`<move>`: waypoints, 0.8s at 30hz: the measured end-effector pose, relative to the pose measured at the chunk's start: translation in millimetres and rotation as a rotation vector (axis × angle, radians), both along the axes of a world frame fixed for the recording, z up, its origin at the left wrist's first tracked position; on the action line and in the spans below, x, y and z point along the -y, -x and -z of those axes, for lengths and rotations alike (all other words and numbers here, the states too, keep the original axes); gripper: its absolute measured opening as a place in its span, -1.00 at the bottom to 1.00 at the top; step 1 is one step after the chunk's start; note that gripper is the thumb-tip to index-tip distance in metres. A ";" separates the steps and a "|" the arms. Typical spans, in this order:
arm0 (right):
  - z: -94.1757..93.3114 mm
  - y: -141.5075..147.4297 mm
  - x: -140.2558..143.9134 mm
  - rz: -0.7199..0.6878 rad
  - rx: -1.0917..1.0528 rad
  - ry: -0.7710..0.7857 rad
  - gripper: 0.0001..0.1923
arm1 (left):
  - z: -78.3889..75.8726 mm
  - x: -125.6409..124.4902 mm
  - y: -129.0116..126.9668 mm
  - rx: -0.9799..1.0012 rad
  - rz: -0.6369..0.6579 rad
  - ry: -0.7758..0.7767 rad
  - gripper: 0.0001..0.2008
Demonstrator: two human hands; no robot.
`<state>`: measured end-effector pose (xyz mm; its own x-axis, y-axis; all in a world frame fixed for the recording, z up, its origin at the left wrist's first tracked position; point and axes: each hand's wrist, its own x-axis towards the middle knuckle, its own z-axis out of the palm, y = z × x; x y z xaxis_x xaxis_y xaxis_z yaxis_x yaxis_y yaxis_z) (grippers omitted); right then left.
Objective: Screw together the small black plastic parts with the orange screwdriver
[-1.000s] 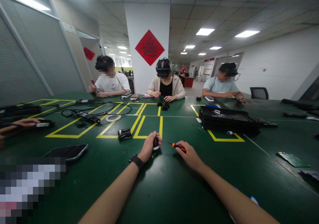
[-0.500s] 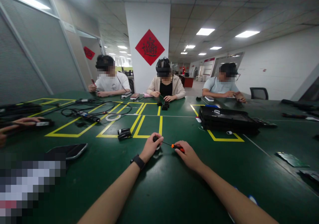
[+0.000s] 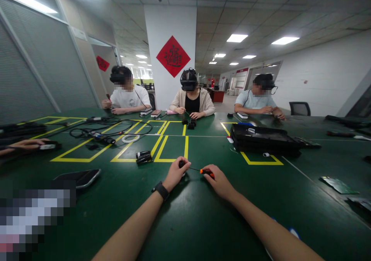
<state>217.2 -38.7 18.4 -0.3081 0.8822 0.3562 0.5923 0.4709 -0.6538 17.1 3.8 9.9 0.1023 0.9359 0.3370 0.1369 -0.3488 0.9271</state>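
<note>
My left hand [image 3: 176,173], with a dark watch on its wrist, is closed around a small black cylindrical part [image 3: 181,164], mostly hidden by the fingers. My right hand [image 3: 218,179] grips the orange and black handle of a screwdriver [image 3: 206,173]. Its thin shaft points left and meets the part at my left fingertips; the exact point of contact is too small to make out. Two black cylindrical pieces [image 3: 144,158] lie on the green table [image 3: 185,230] beyond my left hand.
A stack of black cases [image 3: 263,139] stands to the right, with circuit boards [image 3: 339,185] farther right. Cables [image 3: 101,135] and a white ring [image 3: 130,138] lie at left, near a phone-like device [image 3: 78,178]. Three people sit opposite; another person's hand [image 3: 31,144] is at left.
My hands keep nearly the same pose, with the black part turned slightly in my left fingers. The other person's hand at far left has shifted, and the view has moved a little.
</note>
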 end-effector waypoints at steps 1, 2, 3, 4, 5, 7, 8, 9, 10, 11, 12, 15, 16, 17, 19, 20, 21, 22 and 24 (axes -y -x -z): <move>0.0 -0.2 -0.3 0.004 0.003 0.001 -0.79 | -0.7 0.6 -0.2 0.004 0.001 0.001 -0.79; 0.1 -0.3 -0.7 0.008 0.007 0.003 -0.78 | -1.2 1.0 -0.3 0.008 0.005 0.003 -0.79; 0.4 -0.4 -1.3 0.014 0.010 0.004 -0.76 | -1.5 1.3 -0.5 0.012 0.010 0.005 -0.79; 0.7 -0.4 -1.9 0.021 0.012 0.003 -0.74 | -1.4 1.4 -0.7 0.013 0.015 0.008 -0.79; 1.1 -0.4 -2.6 0.027 0.011 -0.001 -0.73 | -1.0 1.2 -0.9 0.011 0.021 0.013 -0.79; 1.9 -0.5 -3.5 0.028 0.005 -0.018 -0.73 | 0.4 0.1 -1.1 0.010 0.032 0.035 -0.78; 2.2 -0.6 -3.6 0.025 0.000 -0.030 -0.77 | 1.3 -0.5 -1.2 0.021 0.037 0.052 -0.77; 2.2 -0.8 -3.4 0.023 -0.006 -0.040 -0.81 | 2.0 -1.2 -1.2 0.041 0.046 0.072 -0.75; 2.2 -1.0 -3.1 0.024 -0.012 -0.045 -0.85 | 2.5 -1.7 -1.2 0.067 0.060 0.089 -0.74; 1.9 -1.2 -2.7 0.026 -0.016 -0.044 -0.86 | 2.7 -2.0 -1.1 0.095 0.078 0.103 -0.73; 1.7 -1.4 -2.3 0.029 -0.016 -0.039 -0.84 | 2.5 -2.0 -0.9 0.120 0.097 0.111 -0.72; 1.2 -1.6 -2.7 0.033 -0.014 -0.016 -0.82 | 0.7 -1.0 -0.2 0.165 0.143 0.126 -0.70; 1.3 -1.5 -3.3 0.028 -0.013 -0.012 -0.82 | -0.1 -0.5 0.0 0.175 0.152 0.132 -0.70; 1.5 -1.5 -4.0 0.022 -0.012 -0.011 -0.81 | -0.8 0.0 0.1 0.184 0.159 0.137 -0.69; 2.1 -1.4 -5.1 0.010 -0.007 -0.016 -0.79 | -1.8 0.7 0.1 0.201 0.156 0.148 -0.69; 2.4 -1.5 -5.2 0.008 -0.005 -0.022 -0.80 | -2.1 0.9 0.0 0.208 0.147 0.154 -0.69; 2.6 -1.5 -4.9 0.013 -0.006 -0.030 -0.83 | -2.2 1.1 -0.2 0.214 0.139 0.160 -0.68; 2.7 -1.6 -4.5 0.021 -0.007 -0.038 -0.85 | -2.4 1.2 -0.3 0.217 0.136 0.165 -0.68; 2.5 -1.6 -3.4 0.037 -0.010 -0.045 -0.82 | -2.6 1.4 -0.6 0.219 0.142 0.172 -0.69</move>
<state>218.9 -35.3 16.0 -0.2716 0.8760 0.3985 0.6031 0.4776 -0.6389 17.7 2.4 12.6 0.1790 0.9625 0.2038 -0.1113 -0.1860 0.9762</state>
